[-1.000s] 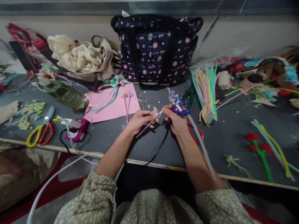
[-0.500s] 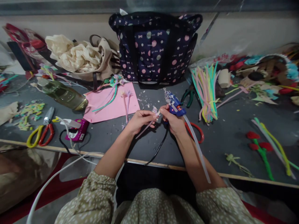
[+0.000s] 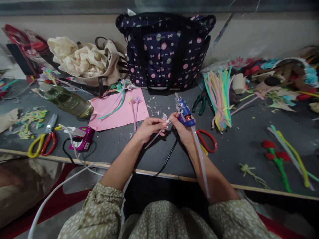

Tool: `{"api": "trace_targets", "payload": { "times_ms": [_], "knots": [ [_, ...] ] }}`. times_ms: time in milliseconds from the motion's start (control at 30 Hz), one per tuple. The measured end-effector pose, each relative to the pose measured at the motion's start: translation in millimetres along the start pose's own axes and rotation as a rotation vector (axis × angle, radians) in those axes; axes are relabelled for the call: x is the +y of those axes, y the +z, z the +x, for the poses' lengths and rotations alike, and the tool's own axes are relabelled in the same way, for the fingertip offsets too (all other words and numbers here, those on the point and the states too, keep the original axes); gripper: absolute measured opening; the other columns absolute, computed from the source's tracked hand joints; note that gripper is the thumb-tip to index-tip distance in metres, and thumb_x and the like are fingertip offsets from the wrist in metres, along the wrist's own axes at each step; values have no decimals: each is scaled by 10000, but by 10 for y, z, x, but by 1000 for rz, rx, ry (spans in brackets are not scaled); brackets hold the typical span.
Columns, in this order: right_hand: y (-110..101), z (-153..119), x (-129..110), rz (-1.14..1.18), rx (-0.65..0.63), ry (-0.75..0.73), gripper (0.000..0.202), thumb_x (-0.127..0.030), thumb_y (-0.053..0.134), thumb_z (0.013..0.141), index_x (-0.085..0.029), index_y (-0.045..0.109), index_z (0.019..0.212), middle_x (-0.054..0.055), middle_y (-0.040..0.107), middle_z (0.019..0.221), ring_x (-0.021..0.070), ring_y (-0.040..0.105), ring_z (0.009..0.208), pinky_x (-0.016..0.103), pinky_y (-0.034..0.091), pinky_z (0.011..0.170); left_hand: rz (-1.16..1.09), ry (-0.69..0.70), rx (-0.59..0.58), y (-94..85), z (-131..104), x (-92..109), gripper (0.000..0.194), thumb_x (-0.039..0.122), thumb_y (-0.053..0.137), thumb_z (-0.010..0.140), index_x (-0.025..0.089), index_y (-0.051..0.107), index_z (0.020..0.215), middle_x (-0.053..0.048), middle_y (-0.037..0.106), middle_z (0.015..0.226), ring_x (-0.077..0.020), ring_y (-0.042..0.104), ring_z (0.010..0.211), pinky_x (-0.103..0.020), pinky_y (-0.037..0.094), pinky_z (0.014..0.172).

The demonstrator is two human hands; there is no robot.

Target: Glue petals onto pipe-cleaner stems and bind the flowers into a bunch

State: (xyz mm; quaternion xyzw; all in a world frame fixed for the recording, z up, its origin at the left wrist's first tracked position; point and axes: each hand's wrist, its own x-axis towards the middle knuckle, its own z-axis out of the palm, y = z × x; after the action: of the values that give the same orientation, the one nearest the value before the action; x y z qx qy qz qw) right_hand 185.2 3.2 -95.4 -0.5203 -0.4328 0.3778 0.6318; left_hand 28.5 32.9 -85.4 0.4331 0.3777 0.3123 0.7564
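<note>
My left hand (image 3: pixel 149 130) is closed in a pinch around a small pale lilac pipe-cleaner flower (image 3: pixel 164 117), whose thin stem (image 3: pixel 152 140) slants down below the fingers. In my right hand (image 3: pixel 184 132) is a blue glue gun (image 3: pixel 183 108), its nozzle pointing up and away and crusted with pale fluff. A long translucent glue stick (image 3: pixel 201 162) sticks out of its rear, over my forearm. The right thumb and fingertips are close to the flower; whether they touch it I cannot tell.
Red-handled scissors (image 3: pixel 208 141) and green-handled pliers (image 3: pixel 199 103) lie right of the glue gun. Pink paper (image 3: pixel 109 119) with finished stems, a bottle (image 3: pixel 67 101), and a purple power adapter (image 3: pixel 83 141) are leftward. A pipe-cleaner bundle (image 3: pixel 220 99) and patterned bag (image 3: pixel 164 53) stand behind.
The glue gun has turned slightly in my right hand, so its glue stick has swung to the left. My left hand and the flower are almost where they were.
</note>
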Motion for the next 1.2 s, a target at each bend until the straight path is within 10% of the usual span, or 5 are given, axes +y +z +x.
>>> {"api": "trace_targets", "payload": {
  "times_ms": [400,867,1200],
  "knots": [
    [-90,112,19,30,98,163,235,-361,715,690,-213,575,806,-25,592,759,78,468,502,240,403,450,-212,131,223,-106,42,150,308,236,838,602,118,686,843,-15,660,696,-99,616,579,-239,580,557],
    [-86,26,42,-1114,-283,105,253,-337,608,770,-207,510,964,74,625,765,251,597,695,310,360,593,-351,327,414,-138,77,139,226,257,760,681,163,576,772,27,580,658,-41,479,477,-159,352,385],
    [-60,43,56,-171,-80,133,237,-385,707,696,-206,568,768,-26,571,700,97,461,513,256,390,494,-229,178,253,-47,52,102,284,305,807,642,143,619,779,73,444,560,-3,247,412,-170,143,368]
  ]
}}
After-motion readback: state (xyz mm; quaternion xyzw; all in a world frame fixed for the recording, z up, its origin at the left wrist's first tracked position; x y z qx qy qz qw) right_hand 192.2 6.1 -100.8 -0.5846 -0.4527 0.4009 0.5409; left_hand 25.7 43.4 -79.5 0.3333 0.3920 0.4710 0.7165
